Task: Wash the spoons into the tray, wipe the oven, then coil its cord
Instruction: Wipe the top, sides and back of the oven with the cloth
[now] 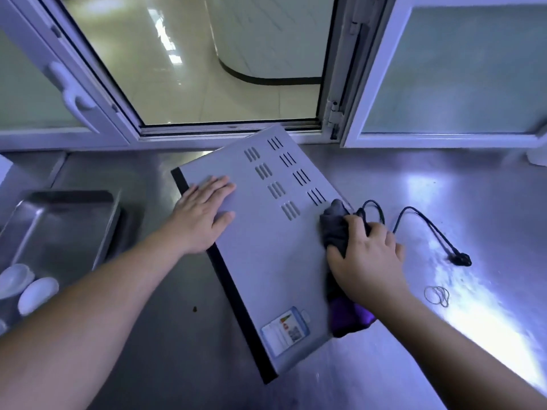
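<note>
A grey oven (266,250) with vent slots in its top stands slantwise on the steel counter, its black front edge facing left. My left hand (202,211) lies flat and open on the oven's top near the front edge. My right hand (367,258) presses a dark grey and purple cloth (336,229) against the oven's right edge. The black cord (420,216) trails loosely over the counter to the right and ends in a plug (460,258). White spoons (37,292) lie in a steel tray (68,220) at the left.
Rubber bands (438,295) lie on the counter (488,202) right of my right wrist. An open window with white frames (340,84) runs along the back. A white object (537,156) sits at the far right edge. A small dark crumb (194,308) lies left of the oven.
</note>
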`<state>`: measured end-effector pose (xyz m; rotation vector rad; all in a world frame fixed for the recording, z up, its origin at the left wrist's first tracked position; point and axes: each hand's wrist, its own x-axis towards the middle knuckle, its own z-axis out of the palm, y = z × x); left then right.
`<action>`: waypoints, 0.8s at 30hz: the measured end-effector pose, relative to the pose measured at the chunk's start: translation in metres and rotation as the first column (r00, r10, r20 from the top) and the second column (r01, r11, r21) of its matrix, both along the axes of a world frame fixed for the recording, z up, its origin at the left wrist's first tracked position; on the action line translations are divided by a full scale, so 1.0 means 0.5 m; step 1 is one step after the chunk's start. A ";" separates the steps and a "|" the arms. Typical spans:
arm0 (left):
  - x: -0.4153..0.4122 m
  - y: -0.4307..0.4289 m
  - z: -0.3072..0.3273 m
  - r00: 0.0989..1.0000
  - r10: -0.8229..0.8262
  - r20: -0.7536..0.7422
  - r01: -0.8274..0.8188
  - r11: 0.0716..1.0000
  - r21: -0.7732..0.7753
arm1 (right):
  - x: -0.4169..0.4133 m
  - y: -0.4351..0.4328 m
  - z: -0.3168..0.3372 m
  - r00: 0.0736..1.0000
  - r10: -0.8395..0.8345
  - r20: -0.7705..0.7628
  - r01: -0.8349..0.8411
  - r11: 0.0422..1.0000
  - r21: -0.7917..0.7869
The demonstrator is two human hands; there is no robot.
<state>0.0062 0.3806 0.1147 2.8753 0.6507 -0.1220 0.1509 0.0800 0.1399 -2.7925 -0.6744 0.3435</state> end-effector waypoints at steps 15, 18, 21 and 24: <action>-0.050 -0.197 0.007 0.969 0.198 0.147 -0.187 0.979 -0.085 | -0.110 -0.043 -0.038 0.982 0.162 0.092 -0.172 0.980 0.103; -0.106 -0.315 -0.015 0.953 0.262 0.152 -0.245 0.962 -0.119 | -0.061 -0.060 -0.038 0.939 0.326 0.111 -0.338 0.935 0.108; -0.121 -0.374 -0.028 0.943 0.310 0.123 -0.302 0.950 -0.084 | -0.030 -0.074 -0.044 0.897 0.424 0.123 -0.437 0.893 0.106; -0.120 -0.389 -0.029 0.950 0.301 0.081 -0.303 0.953 0.006 | -0.034 -0.074 -0.054 0.904 0.414 0.105 -0.426 0.892 0.151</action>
